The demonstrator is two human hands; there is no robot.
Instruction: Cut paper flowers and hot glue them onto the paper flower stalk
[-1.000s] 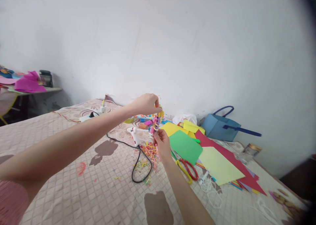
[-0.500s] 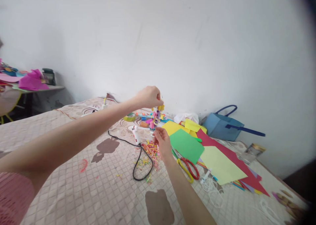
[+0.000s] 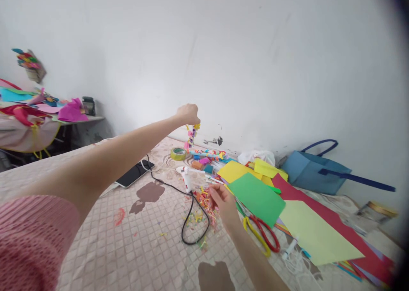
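My left hand [image 3: 188, 114] is reached out toward the wall, closed on the top of a decorated purple tube [image 3: 192, 137]. Pink and yellow pieces cover the tube, which hangs nearly upright below the fingers. My right hand [image 3: 223, 199] hovers low over colourful paper scraps [image 3: 203, 201], fingers loosely curled and apart, holding nothing I can see. Between the hands lies a white glue gun [image 3: 186, 178] with a black cord. Behind it are a roll of tape [image 3: 178, 154] and a light blue decorated tube [image 3: 207, 154].
Green paper [image 3: 257, 199], a yellow sheet [image 3: 234, 171] and a pale sheet [image 3: 316, 231] spread to the right. Scissors [image 3: 262, 235] lie near my right wrist. A blue bag [image 3: 315, 171] stands by the wall. A phone [image 3: 136, 174] is under my left arm. A glass jar [image 3: 377, 212] is far right.
My left hand has lifted the purple tube out of my right hand and carried it farther away to the left. My right hand has let go and sunk lower. The view has turned left.
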